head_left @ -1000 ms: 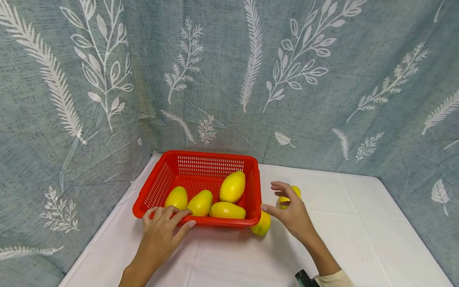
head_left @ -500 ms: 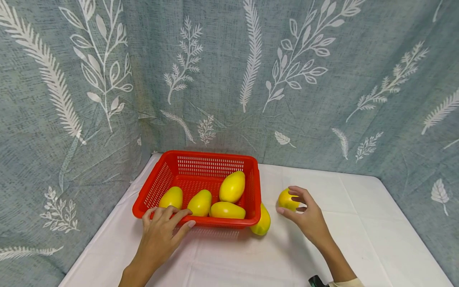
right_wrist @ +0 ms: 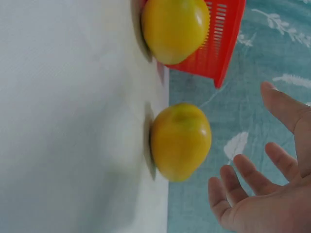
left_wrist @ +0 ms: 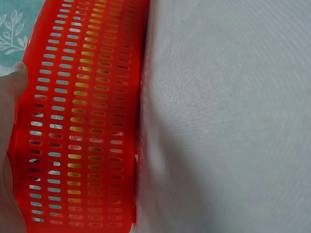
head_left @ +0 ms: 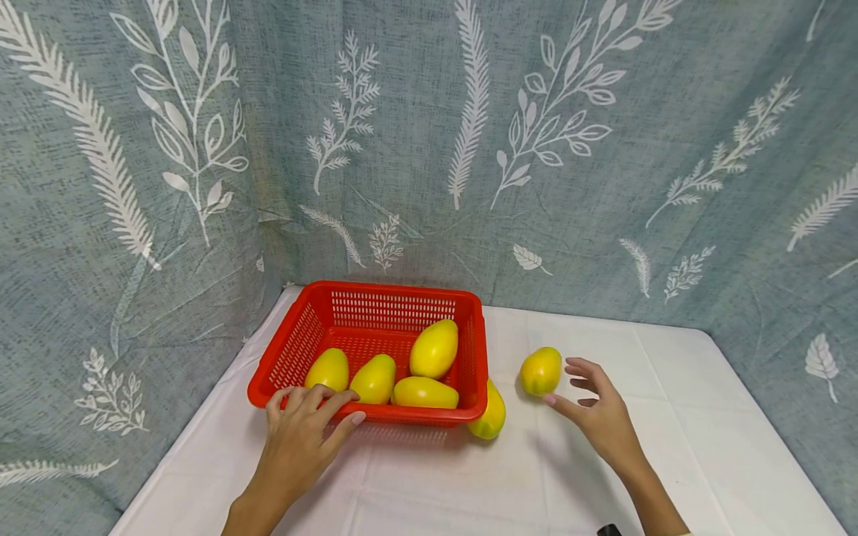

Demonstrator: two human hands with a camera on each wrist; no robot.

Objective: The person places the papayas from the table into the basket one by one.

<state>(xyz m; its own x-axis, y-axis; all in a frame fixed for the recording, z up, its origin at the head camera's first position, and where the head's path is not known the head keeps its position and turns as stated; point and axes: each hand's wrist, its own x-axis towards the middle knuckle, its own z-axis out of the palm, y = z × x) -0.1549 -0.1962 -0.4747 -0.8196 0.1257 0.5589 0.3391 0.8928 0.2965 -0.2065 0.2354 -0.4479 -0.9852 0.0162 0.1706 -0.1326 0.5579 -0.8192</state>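
Note:
A red plastic basket point(head_left: 477, 357) stands on the white cloth and holds several yellow mangoes point(head_left: 434, 350). My left hand point(head_left: 302, 428) grips its front rim, the fingers over the edge and the thumb on the outer side; in the left wrist view the slotted wall point(left_wrist: 73, 121) fills the left part. To the right of the basket, one loose mango point(head_left: 541, 371) lies on the cloth. My right hand point(head_left: 603, 413) is just beside it, fingers parted and holding nothing. In the right wrist view that mango point(right_wrist: 180, 141) is apart from the fingers.
Another mango point(head_left: 489, 413) lies against the basket's right front corner, partly hidden by it. A grey-green curtain point(head_left: 415, 149) with white leaf prints hangs behind and on both sides of the table point(head_left: 670, 402).
My right hand has moved rightward from the basket's corner, past the loose mango, which now shows whole. The leftmost mango in the basket rocked left and back. My left hand stays on the rim.

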